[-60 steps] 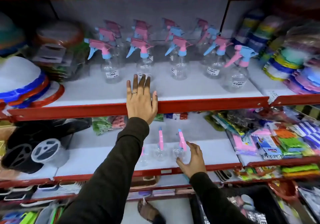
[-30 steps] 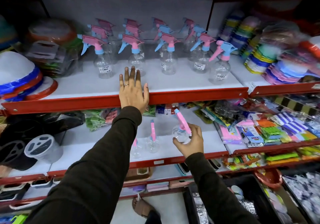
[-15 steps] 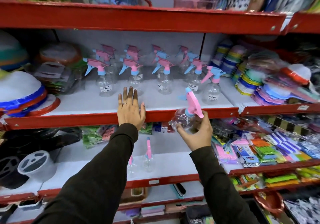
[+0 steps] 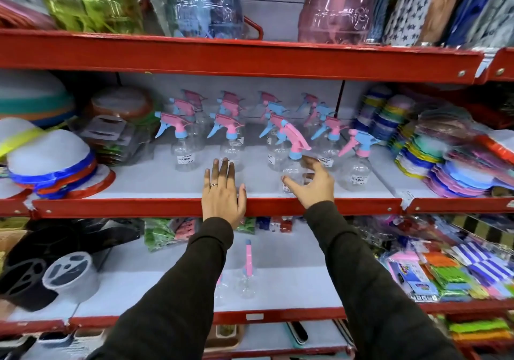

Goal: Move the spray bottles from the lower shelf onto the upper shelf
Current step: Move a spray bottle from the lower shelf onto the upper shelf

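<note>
— Clear plastic spray bottle with pink trigger and blue collar (image 4: 295, 162): where?
— Upright near the front of the grey upper shelf (image 4: 167, 190), just ahead of the right hand (image 4: 311, 183).
— Gripped?
— Cannot tell; fingers spread loosely behind it. Left hand (image 4: 222, 197) flat on the red edge, holding nothing.

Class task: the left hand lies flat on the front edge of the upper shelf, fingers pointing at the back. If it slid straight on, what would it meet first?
Probably the clear spray bottle just beyond the left hand; its fingertips look nearly at its base, though depth is unclear.
</note>
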